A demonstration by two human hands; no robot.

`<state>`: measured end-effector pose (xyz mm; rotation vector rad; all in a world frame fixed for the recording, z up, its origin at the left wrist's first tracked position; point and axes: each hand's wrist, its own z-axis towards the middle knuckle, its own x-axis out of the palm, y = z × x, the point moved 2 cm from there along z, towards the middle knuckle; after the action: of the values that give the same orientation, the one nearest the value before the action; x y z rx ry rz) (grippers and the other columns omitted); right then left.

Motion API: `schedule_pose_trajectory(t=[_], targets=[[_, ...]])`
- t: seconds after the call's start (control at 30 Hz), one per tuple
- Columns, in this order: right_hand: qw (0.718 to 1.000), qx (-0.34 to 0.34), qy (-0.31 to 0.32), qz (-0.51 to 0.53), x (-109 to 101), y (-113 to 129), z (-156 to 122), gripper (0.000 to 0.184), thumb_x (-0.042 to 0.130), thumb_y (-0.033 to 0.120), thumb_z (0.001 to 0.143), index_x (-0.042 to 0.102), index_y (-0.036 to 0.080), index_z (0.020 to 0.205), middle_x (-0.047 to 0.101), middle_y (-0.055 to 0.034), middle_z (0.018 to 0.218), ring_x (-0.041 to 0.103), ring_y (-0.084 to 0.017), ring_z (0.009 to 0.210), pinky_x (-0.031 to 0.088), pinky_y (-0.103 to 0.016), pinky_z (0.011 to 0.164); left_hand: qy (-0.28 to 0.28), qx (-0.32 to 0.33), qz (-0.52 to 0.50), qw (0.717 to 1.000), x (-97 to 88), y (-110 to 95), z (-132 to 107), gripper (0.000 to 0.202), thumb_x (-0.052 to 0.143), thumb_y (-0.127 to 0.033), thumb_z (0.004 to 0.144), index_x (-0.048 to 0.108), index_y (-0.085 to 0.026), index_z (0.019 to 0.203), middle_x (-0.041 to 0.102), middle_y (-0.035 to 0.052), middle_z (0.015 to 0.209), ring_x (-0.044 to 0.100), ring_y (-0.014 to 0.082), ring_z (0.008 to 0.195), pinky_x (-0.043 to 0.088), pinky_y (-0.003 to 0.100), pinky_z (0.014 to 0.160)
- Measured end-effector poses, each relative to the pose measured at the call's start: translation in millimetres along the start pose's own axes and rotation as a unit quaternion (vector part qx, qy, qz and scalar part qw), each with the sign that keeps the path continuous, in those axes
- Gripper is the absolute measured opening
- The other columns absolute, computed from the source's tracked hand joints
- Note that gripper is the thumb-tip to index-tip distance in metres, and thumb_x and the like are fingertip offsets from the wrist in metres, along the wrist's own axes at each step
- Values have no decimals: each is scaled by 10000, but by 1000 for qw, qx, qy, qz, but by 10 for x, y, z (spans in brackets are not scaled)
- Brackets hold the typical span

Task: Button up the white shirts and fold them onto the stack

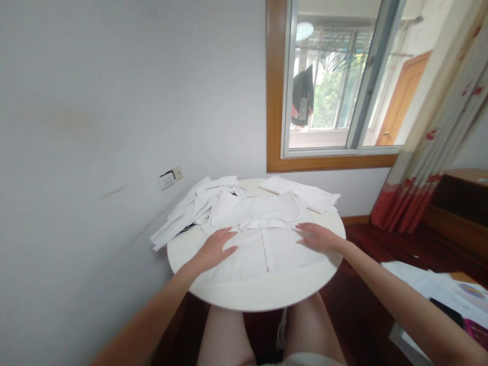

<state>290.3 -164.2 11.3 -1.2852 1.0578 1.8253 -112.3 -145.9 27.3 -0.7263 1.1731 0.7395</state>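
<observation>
A white garment [244, 254] lies spread on a round white table [263, 300], with a strip like a placket running down its middle. Its upper part is bunched into folds away from me. My left hand [217, 249] rests on the left side of the cloth, thumb apart from the fingers. On the right side, my right hand [318, 238] lies flat on the same garment, fingers stretched out and slightly blurred. Neither hand grips anything I can see.
A loose heap of white garments [190, 208] hangs over the table's left edge. Another folded white garment [305, 193] lies at the back right. The wall with a socket [166, 181] borders the table. Papers [438, 284] and a dark flat object [446, 311] are at lower right.
</observation>
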Motion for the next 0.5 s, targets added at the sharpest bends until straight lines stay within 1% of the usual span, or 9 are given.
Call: schedule_pose_trajectory(t=[0.07,0.1,0.13,0.2,0.27,0.4,0.47,0.5], targets=[[997,-14,56,47,-32,-46,-257,691,563,557,795,443,217,1384,399,-80,1451,366,-224,1326,259,-371,1109,65,33,-44,996,-36,23,-304,627,448,-599,842,421,-280,1381,333,50,1495,328,234,1353,294,387,1105],[995,-9,72,62,-46,-73,-369,747,595,585,759,442,210,1386,359,-88,1474,336,-236,1345,242,-374,1118,91,45,-51,994,-35,39,-451,668,470,-626,817,393,-302,1396,311,41,1506,315,244,1362,293,393,1107],[994,-1,84,74,-59,-95,-467,789,622,602,727,443,207,1386,326,-94,1490,309,-247,1360,224,-382,1126,104,50,-49,992,-27,56,-589,693,481,-641,803,376,-314,1405,289,36,1515,293,255,1374,279,405,1115],[991,17,94,94,-81,-114,-621,832,652,618,687,445,216,1385,296,-96,1503,282,-262,1372,200,-398,1134,101,52,-29,993,-1,75,-820,696,464,-640,814,345,-323,1421,256,27,1525,247,265,1394,238,430,1134],[989,21,98,111,-94,-92,-738,834,663,620,674,447,237,1383,295,-88,1505,281,-266,1372,196,-407,1135,78,58,-6,995,20,63,-994,668,437,-615,842,309,-335,1435,234,15,1528,226,264,1402,211,445,1144],[990,-8,89,107,-84,11,-964,855,700,587,651,436,249,1390,271,-86,1514,262,-272,1380,198,-415,1135,55,99,17,993,33,-5,-1239,729,508,-581,816,248,-340,1453,238,17,1522,276,281,1382,249,459,1133],[992,-14,84,92,-67,46,-1082,878,744,514,622,427,248,1396,259,-85,1518,247,-282,1385,199,-422,1135,52,102,15,993,32,2,-1336,649,491,-478,853,263,-346,1447,281,4,1507,327,263,1360,292,440,1121],[993,-12,82,87,-60,55,-1136,852,744,449,633,424,254,1398,253,-76,1520,244,-280,1387,202,-421,1136,52,99,9,994,30,24,-1379,585,454,-408,877,288,-354,1436,312,-9,1493,357,244,1345,315,421,1115]])
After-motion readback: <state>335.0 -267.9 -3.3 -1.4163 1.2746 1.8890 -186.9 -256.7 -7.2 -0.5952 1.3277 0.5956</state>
